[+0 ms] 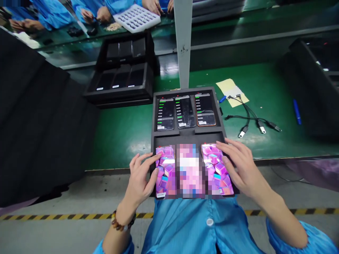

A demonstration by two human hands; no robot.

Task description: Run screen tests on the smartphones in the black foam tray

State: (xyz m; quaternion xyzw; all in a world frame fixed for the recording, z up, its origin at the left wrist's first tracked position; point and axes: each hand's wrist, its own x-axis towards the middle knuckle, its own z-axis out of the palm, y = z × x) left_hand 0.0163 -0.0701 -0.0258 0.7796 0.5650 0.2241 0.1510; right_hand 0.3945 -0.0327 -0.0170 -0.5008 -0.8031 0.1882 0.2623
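Observation:
In front of me a black foam tray point(188, 132) carries two rows of smartphones. My left hand point(143, 173) lies at the near-left phone point(164, 169), its fingers spread and a fingertip on the lit screen. My right hand point(241, 165) rests over the near-right phone point(217, 169), fingers stretched across its edge and screen. Both phones show pink and purple cubes. Between them the middle of the near row is pixelated. The far row has a left phone point(165, 114), a middle phone point(184, 112) and a right phone point(205, 109), with dark screens and green and white text lines.
Stacked black trays of phones point(122, 88) stand at the back left. Right of my tray are short cables point(249, 120), a yellow paper point(231, 88) and a blue pen point(297, 112). A grey post point(183, 46) rises behind. Across the bench, co-workers' hands work near a white tray point(136, 17).

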